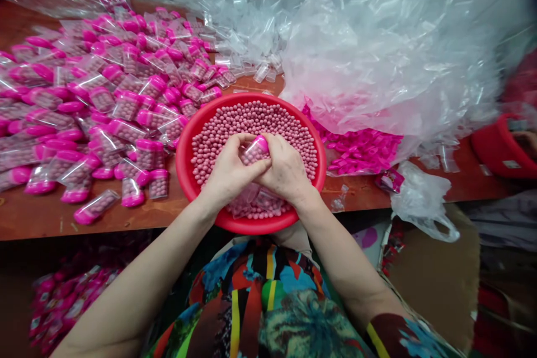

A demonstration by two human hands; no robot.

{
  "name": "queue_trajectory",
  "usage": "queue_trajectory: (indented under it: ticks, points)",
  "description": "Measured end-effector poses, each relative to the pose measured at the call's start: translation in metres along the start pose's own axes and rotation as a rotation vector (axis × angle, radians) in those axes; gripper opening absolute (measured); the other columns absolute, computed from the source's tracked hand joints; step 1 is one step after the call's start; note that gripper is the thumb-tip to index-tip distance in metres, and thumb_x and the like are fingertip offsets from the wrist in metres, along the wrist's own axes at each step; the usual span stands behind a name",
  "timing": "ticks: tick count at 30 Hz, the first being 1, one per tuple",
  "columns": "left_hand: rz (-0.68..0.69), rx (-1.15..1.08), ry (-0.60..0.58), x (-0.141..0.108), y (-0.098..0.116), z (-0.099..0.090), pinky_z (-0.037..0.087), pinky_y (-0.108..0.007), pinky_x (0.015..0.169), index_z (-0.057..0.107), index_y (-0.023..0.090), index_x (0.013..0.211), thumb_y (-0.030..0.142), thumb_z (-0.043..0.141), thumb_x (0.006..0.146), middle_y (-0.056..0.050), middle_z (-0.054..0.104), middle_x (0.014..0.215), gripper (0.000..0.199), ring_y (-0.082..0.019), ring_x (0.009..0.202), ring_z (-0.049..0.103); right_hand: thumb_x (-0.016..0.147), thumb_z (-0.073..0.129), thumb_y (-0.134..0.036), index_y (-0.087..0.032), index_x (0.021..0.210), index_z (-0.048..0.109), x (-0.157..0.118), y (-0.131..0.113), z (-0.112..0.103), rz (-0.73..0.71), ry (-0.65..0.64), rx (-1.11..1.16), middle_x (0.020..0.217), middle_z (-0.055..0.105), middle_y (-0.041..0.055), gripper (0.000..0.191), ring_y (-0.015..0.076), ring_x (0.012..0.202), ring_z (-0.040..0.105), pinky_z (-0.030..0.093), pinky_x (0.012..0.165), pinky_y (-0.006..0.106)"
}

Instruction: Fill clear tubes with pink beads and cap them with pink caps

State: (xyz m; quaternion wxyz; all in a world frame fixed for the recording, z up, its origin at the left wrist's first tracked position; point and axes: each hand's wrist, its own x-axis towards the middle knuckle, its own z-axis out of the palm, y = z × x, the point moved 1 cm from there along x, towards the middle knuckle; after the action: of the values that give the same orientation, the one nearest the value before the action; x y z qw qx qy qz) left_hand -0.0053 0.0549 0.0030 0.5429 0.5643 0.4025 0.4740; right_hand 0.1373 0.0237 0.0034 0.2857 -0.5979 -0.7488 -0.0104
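Observation:
Both my hands are closed around one small clear bottle (pixel 255 151) with a bright pink cap, held above a red basin (pixel 183 170). My left hand (pixel 230 168) wraps it from the left, its thumb lying across the front. From the right, my right hand (pixel 287 168) grips it near the cap. Fingers cover the lower part of the bottle. Round pink beads (pixel 251 114) fill much of the basin. Under my hands, clear empty-looking containers (pixel 255 198) lie on the beads.
Capped bottles filled with beads (pixel 126 106) are heaped on the wooden table (pixel 46 226) at left. Clear empty tubes (pixel 251 33) lie behind the basin. A large plastic bag (pixel 356 56) and pink caps (pixel 367 148) are at right. Another red container (pixel 503 148) stands far right, beside someone's hand.

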Motion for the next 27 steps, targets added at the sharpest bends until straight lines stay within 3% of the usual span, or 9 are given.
queue_trajectory:
  ticks: [3, 7, 10, 15, 19, 24, 27]
  points:
    - [0.035, 0.040, 0.008, 0.002, -0.001, -0.001, 0.053, -0.034, 0.093, 0.071, 0.017, 0.105, 0.023, 0.084, 0.068, -0.007, 0.073, 0.106, 0.039, -0.021, 0.099, 0.066, 0.078, 0.077, -0.038, -0.013, 0.138, 0.049, -0.003, 0.003, 0.001, -0.021, 0.005, 0.083, 0.124, 0.065, 0.0185, 0.071, 0.0336, 0.113, 0.066, 0.057, 0.098, 0.050]
    - [-0.213, -0.281, -0.112, 0.000, 0.005, -0.002, 0.056, -0.028, 0.068, 0.076, 0.016, 0.100, 0.039, 0.080, 0.078, -0.006, 0.074, 0.086, 0.033, -0.018, 0.075, 0.068, 0.076, 0.081, -0.035, -0.017, 0.142, 0.043, -0.003, 0.003, -0.001, -0.024, 0.063, 0.206, 0.134, 0.060, 0.0172, 0.078, 0.0312, 0.124, 0.061, 0.054, 0.106, 0.049]
    - [-0.302, -0.436, -0.184, -0.003, 0.010, -0.001, 0.056, -0.028, 0.064, 0.077, 0.016, 0.088, 0.044, 0.078, 0.081, -0.005, 0.073, 0.076, 0.030, -0.018, 0.069, 0.068, 0.077, 0.082, -0.036, -0.018, 0.135, 0.047, -0.001, 0.001, -0.001, -0.034, 0.093, 0.197, 0.130, 0.060, 0.0164, 0.070, 0.0311, 0.122, 0.059, 0.052, 0.106, 0.049]
    - [-0.273, -0.443, -0.220, -0.006, 0.007, 0.001, 0.055, -0.028, 0.076, 0.072, 0.016, 0.080, 0.040, 0.071, 0.087, -0.003, 0.071, 0.079, 0.025, -0.016, 0.075, 0.065, 0.080, 0.077, -0.043, -0.016, 0.126, 0.053, 0.000, -0.005, 0.000, -0.053, 0.130, 0.078, 0.114, 0.065, 0.0157, 0.058, 0.0324, 0.108, 0.063, 0.053, 0.097, 0.049]
    - [-0.201, -0.354, -0.256, -0.007, 0.004, 0.001, 0.049, -0.024, 0.074, 0.065, 0.016, 0.077, 0.037, 0.063, 0.091, -0.002, 0.067, 0.079, 0.025, -0.014, 0.076, 0.058, 0.080, 0.074, -0.048, -0.017, 0.109, 0.057, 0.000, -0.009, -0.004, -0.074, 0.142, -0.050, 0.099, 0.064, 0.0130, 0.046, 0.0320, 0.094, 0.060, 0.051, 0.087, 0.048]
    - [-0.110, -0.220, -0.235, -0.006, 0.002, -0.002, 0.048, -0.026, 0.074, 0.064, 0.016, 0.078, 0.037, 0.059, 0.092, -0.002, 0.066, 0.081, 0.026, -0.015, 0.078, 0.057, 0.080, 0.074, -0.052, -0.018, 0.103, 0.057, -0.002, -0.009, -0.005, -0.098, 0.147, -0.140, 0.095, 0.063, 0.0123, 0.045, 0.0317, 0.091, 0.058, 0.049, 0.083, 0.047]
    - [-0.069, -0.204, -0.216, -0.007, 0.001, 0.003, 0.051, -0.029, 0.084, 0.068, 0.015, 0.083, 0.036, 0.057, 0.092, -0.005, 0.072, 0.093, 0.025, -0.018, 0.090, 0.063, 0.080, 0.074, -0.058, -0.017, 0.104, 0.059, -0.002, -0.010, -0.002, -0.078, 0.138, -0.150, 0.097, 0.063, 0.0136, 0.050, 0.0323, 0.093, 0.058, 0.049, 0.085, 0.047]
